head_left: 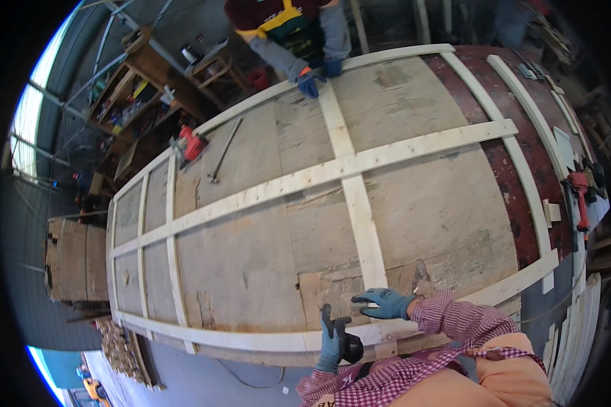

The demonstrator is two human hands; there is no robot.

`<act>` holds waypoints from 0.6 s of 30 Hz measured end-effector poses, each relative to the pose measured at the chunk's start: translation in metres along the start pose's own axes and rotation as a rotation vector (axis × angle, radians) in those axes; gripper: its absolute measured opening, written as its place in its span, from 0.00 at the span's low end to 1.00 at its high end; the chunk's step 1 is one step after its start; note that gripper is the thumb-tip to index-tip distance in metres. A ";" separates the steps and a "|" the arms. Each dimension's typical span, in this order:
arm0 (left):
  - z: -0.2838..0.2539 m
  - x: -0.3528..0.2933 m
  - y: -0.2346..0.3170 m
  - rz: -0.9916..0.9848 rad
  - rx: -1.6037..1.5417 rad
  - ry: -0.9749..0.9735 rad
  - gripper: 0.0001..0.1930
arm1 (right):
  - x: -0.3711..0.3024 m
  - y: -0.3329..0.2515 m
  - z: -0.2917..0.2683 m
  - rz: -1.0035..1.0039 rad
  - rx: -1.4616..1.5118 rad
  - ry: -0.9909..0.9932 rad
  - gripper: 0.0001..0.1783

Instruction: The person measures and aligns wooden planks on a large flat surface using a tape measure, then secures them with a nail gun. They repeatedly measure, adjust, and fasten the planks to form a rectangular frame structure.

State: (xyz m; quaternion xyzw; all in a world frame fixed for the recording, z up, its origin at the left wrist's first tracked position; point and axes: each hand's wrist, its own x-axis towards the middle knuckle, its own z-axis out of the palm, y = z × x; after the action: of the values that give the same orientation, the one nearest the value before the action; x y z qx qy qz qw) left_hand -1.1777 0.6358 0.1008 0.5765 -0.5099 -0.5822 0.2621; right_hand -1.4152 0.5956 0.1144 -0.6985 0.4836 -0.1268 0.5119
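Filling most of the picture, a broad worktable carries worn tan boards, with a dark red strip toward the right. On it lies the wooden frame, made of pale strips, spread from the left side of the picture almost to the right. Its middle bar crosses a crosspiece right of centre, and its front rail curves along the lower part of the picture.

At the top centre, a co-worker in a yellow-trimmed apron leans over the far edge. A cluttered shelf stands at the upper left, a brown box at the middle left, and long planks at the lower right. A pile of sticks sits at the lower left.

One red tool rests on the frame's upper left; a long-handled hammer lies beside it on the boards. Another red tool is at the far right.

Low in the picture, the right hand, in a blue glove, reaches leftward just beside the crosspiece's lower end; whether it pinches anything I cannot tell. The left hand, also gloved, is raised by the front rail, thumb spread from the fingers. The co-worker's blue-gloved hand is at the crosspiece's upper end.

Smallest is a wood block near the right edge.
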 end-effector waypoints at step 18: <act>0.084 0.076 0.087 -0.036 -0.334 -0.292 0.45 | -0.032 0.012 0.012 0.285 1.112 0.444 0.24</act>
State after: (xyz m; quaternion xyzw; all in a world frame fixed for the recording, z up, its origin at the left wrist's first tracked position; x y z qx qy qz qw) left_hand -1.2967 0.5623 0.1325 0.4437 -0.4285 -0.7405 0.2668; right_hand -1.4296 0.6286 0.1092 -0.2121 0.5286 -0.4330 0.6986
